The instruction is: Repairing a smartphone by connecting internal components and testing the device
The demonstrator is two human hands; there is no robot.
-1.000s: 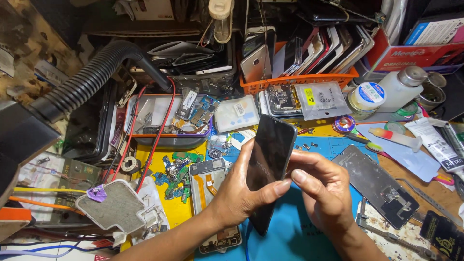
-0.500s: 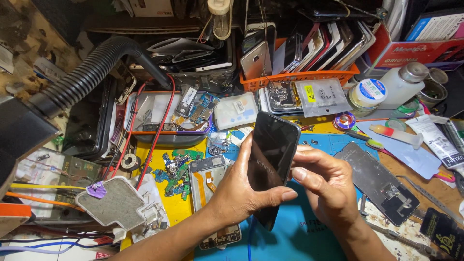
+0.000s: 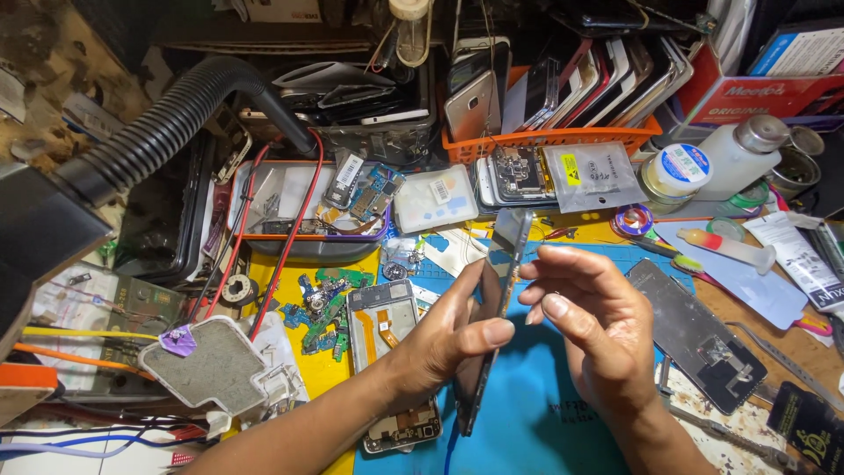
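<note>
My left hand (image 3: 444, 339) grips a thin black phone screen panel (image 3: 491, 308), which stands nearly edge-on to the camera above the blue work mat (image 3: 527, 413). The thumb presses on its right edge. My right hand (image 3: 593, 321) hovers just right of the panel with its fingers apart, the fingertips close to the upper edge; it holds nothing that I can see. Below the left hand an opened phone frame (image 3: 387, 339) lies on the mat with its inner parts showing.
A black corrugated hose (image 3: 176, 123) arcs across the left. An orange basket of phones (image 3: 563, 92) stands at the back. A tray of circuit boards (image 3: 308, 211), red wires (image 3: 286, 246), a white bottle (image 3: 734, 154), a metal back plate (image 3: 694, 334) and tweezers (image 3: 778, 352) crowd the bench.
The panel has turned from face-on to nearly edge-on. My right hand has come off its lower edge and risen beside it with fingers spread.
</note>
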